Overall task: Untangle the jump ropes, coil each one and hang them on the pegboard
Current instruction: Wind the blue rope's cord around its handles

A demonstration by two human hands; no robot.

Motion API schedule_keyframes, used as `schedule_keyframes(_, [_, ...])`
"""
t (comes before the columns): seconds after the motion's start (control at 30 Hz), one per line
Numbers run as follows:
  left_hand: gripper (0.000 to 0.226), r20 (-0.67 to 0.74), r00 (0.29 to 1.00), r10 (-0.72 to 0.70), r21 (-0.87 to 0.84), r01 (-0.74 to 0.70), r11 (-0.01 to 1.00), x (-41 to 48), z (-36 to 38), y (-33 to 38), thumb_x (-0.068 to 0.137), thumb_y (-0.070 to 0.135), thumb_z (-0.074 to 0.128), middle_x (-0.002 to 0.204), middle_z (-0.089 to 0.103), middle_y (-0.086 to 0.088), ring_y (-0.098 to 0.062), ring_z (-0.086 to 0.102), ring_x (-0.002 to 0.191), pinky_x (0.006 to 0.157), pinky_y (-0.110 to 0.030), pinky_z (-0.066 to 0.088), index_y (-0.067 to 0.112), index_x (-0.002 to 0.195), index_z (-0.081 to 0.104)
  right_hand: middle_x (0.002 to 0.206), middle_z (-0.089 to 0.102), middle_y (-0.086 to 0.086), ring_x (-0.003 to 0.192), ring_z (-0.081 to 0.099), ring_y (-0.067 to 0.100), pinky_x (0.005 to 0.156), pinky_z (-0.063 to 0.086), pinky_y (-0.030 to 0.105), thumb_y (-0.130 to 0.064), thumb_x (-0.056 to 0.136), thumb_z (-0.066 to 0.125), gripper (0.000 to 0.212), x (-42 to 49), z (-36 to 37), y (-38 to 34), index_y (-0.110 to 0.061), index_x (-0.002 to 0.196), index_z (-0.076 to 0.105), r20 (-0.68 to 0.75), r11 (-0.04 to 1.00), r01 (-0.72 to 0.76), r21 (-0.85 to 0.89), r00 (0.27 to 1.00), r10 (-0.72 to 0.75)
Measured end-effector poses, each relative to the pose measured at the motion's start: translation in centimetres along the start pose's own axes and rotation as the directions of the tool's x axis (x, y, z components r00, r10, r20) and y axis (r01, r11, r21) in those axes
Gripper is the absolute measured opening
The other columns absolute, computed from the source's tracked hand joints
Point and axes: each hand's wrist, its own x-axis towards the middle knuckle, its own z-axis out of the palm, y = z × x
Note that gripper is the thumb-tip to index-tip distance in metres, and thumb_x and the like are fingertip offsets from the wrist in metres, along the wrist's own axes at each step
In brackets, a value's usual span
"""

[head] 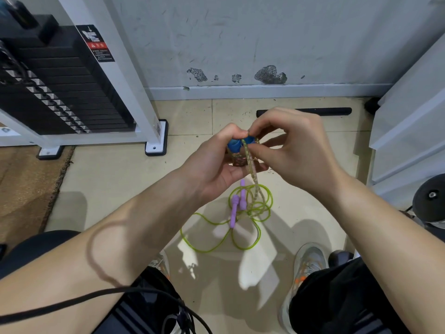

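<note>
Two jump ropes show. One has a clear, glittery cord (250, 165) of pale yellow-green and a pair of blue-capped handles (234, 144) with speckled, patterned barrels. It is held up in front of the person, above the middle of the tiled floor (115, 179). The other is a thin, bright green cord (258, 209) with two purple handles (234, 210). It lies on the floor in loose, overlapping loops between the shoes (305, 266), well short of the floor's wall edge. The glittery cord hangs straight down from the hands into that green heap; whether the two cords are knotted together there cannot be told.

A black and red warning label (97, 43) on the weight stack (65, 92) by the floor's left edge bears a white hand pictogram and an arrow; its lines of print are too small to read.

The left hand (216, 162) is curled round both blue-capped handles, side by side, with the thumb over their tops. The right hand (296, 150) pinches the glittery cord between thumb and forefinger just beside a blue cap, its other fingers loosely bent. A black cable (72, 302) crosses the left forearm.
</note>
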Motion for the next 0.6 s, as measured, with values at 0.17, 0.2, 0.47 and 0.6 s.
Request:
schedule_keyframes(0.17, [0.061, 0.004, 0.999, -0.042, -0.009, 0.042, 0.999, -0.1, -0.5, 0.5, 0.081, 0.019, 0.062, 0.126, 0.061, -0.027, -0.034, 0.063, 0.111, 0.09, -0.04, 0.058, -0.009, 0.134, 0.053, 0.083, 0.068, -0.005, 0.083, 0.069, 0.012, 0.06, 0.058, 0.037, -0.003, 0.076, 0.076, 0.017, -0.3, 0.0, -0.8, -0.011, 0.089, 0.068, -0.04, 0.999, -0.002, 0.052, 0.999, 0.004])
schedule_keyframes(0.2, [0.065, 0.018, 0.998, -0.059, -0.012, 0.059, 0.998, -0.1, -0.6, 0.5, 0.079, 0.019, 0.062, 0.131, 0.059, -0.027, -0.033, 0.062, 0.112, 0.09, -0.04, 0.058, -0.008, 0.137, 0.051, 0.083, 0.068, -0.004, 0.082, 0.07, 0.014, 0.059, 0.058, 0.038, -0.002, 0.076, 0.076, 0.017, -0.4, -0.1, -0.9, -0.009, 0.088, 0.068, -0.034, 0.997, -0.007, 0.077, 0.999, 0.009])
schedule_keyframes(0.47, [0.045, 0.203, 0.976, -0.08, -0.042, 0.091, 0.995, -0.2, -0.9, 0.8, 0.078, 0.011, 0.061, 0.125, 0.054, -0.027, -0.036, 0.06, 0.106, 0.087, -0.043, 0.058, -0.002, 0.121, 0.051, 0.081, 0.069, 0.002, 0.079, 0.069, 0.016, 0.062, 0.061, 0.031, 0.0, 0.075, 0.083, 0.019, -0.2, -0.8, -1.0, -0.004, 0.088, 0.07, -0.026, 0.981, -0.043, 0.188, 0.998, 0.049])
schedule_keyframes(0.6, [0.063, 0.262, 0.963, -0.065, -0.035, 0.077, 0.996, 0.0, -1.2, 0.8, 0.072, 0.01, 0.07, 0.131, 0.05, -0.031, -0.043, 0.058, 0.11, 0.088, -0.047, 0.057, -0.005, 0.129, 0.048, 0.085, 0.071, -0.001, 0.084, 0.071, 0.016, 0.065, 0.061, 0.027, -0.002, 0.074, 0.083, 0.019, -0.2, -1.2, -0.9, -0.007, 0.089, 0.072, 0.003, 0.98, -0.071, 0.185, 0.997, 0.071])
